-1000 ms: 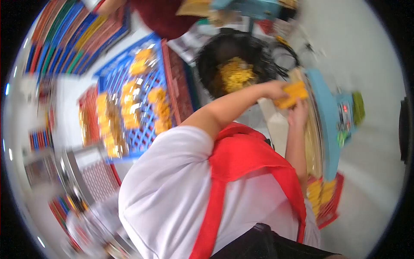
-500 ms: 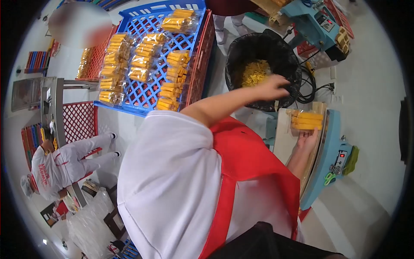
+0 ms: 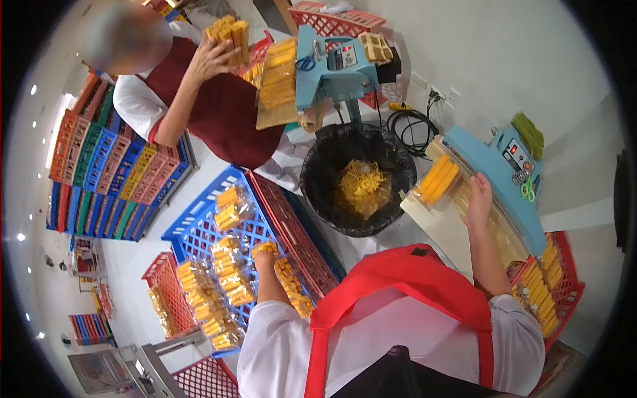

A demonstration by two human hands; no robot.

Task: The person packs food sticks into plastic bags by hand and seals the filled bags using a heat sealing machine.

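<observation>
My left hand reaches into a blue plastic crate, its fingers on a clear bag of yellow sticks at the crate's right side. Several more such bags lie there in rows. My right hand, fingers apart and holding nothing, is at the front edge of a light-blue bag sealer. Beside it, apart from the fingers, a bag of thick yellow sticks lies on the sealer's pale board.
A black-lined bin holding yellow scraps stands between crate and sealer. Across from me, a person in a maroon apron holds yellow sticks near a second sealer. A red crate of bags stands right; stacked crates stand left.
The view has turned, bringing the co-worker into sight. My left hand has gone from over the bin to a bag in the crate. My right hand has let go of the bag at the sealer.
</observation>
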